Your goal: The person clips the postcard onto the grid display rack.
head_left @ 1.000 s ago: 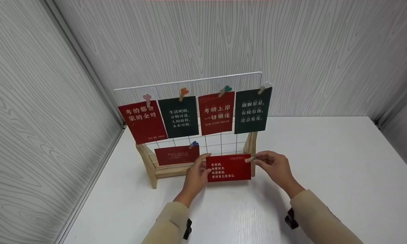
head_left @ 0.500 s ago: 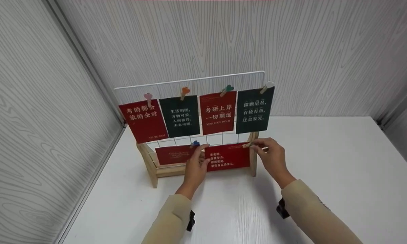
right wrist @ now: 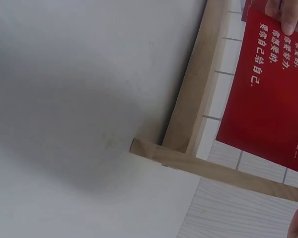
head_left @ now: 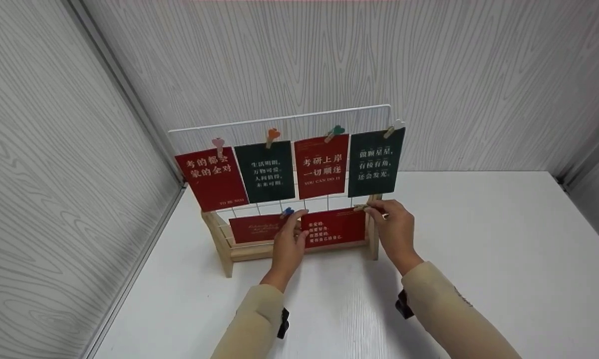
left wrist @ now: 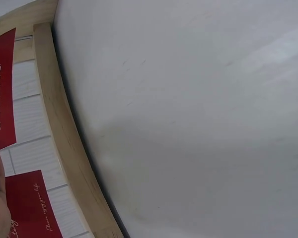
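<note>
A red card (head_left: pixel 335 230) with white lettering is held against the lower right of a white wire grid rack. My left hand (head_left: pixel 288 245) pinches its left edge between thumb and fingers. At the card's top right corner, my right hand (head_left: pixel 395 228) pinches a small wooden clothespin (head_left: pixel 361 207). Whether the peg's jaws are on the grid wire cannot be told. Left of my left hand hangs another red card (head_left: pixel 257 228) under a blue-topped clothespin (head_left: pixel 287 212). In the right wrist view the held card (right wrist: pixel 268 94) lies in front of the grid, with left-hand fingers on its edge.
Along the upper grid hang red and green cards on heart-topped pegs, among them a green card (head_left: pixel 377 162) at the right end. The rack's wooden base (head_left: pixel 252 253) stands on a white table (head_left: pixel 489 259). Wood-grain panels (head_left: pixel 289 55) rise behind and at the left.
Both hands have moved the red card up and back toward the grid. The right hand, with the clothespin, has shifted up and slightly left.
</note>
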`<state>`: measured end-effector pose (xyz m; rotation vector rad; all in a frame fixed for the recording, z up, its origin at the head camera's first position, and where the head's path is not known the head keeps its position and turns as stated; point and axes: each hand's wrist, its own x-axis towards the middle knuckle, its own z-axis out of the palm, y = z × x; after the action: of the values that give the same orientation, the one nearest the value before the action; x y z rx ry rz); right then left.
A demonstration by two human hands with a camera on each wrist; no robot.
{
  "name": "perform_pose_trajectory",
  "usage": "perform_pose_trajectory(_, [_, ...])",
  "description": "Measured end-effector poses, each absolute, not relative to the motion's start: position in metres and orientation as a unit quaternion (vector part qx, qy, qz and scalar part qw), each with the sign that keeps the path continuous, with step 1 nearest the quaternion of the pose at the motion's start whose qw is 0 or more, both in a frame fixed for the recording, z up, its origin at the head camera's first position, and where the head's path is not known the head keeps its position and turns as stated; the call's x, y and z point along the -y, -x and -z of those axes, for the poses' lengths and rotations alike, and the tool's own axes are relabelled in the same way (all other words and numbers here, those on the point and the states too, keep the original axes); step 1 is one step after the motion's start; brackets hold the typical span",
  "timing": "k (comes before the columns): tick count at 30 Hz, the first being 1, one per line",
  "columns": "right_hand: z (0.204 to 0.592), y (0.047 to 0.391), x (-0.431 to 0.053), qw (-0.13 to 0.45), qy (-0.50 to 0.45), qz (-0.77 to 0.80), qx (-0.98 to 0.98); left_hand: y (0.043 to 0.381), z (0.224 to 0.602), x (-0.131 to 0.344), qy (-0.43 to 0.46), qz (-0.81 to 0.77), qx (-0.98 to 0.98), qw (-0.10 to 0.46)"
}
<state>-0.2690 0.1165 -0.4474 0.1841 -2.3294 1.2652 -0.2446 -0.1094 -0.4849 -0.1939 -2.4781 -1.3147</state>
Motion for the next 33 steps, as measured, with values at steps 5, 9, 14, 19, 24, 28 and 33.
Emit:
perform_pose_trajectory(5, [0.444,0.268,-0.108,0.251,-0.046,-0.448,0.857,0.246,0.484,0.109,0.068,0.456,0.869,0.178])
perform_pose_trajectory(9, [0.443,0.267,-0.104,0.251,-0.031,-0.422,0.871,0.246,0.483,0.108,0.071,0.455,0.868,0.182])
perform_pose_trajectory(14, [0.442,0.268,-0.101,0.217,-0.005,-0.42,0.881,0.248,0.484,0.106,0.068,0.453,0.87,0.182])
perform_pose_trajectory(19, [0.442,0.269,-0.098,0.192,0.006,-0.424,0.885,0.248,0.484,0.103,0.067,0.455,0.869,0.184])
perform_pose_trajectory(24, [0.441,0.27,-0.095,0.194,0.009,-0.426,0.884,0.249,0.483,0.102,0.06,0.461,0.867,0.177])
perform_pose_trajectory(28, [0.44,0.269,-0.094,0.193,0.011,-0.427,0.884,0.249,0.482,0.101,0.055,0.458,0.87,0.175])
perform_pose_trajectory(33, [0.439,0.269,-0.093,0.192,0.009,-0.426,0.884,0.25,0.481,0.1,0.049,0.447,0.875,0.179])
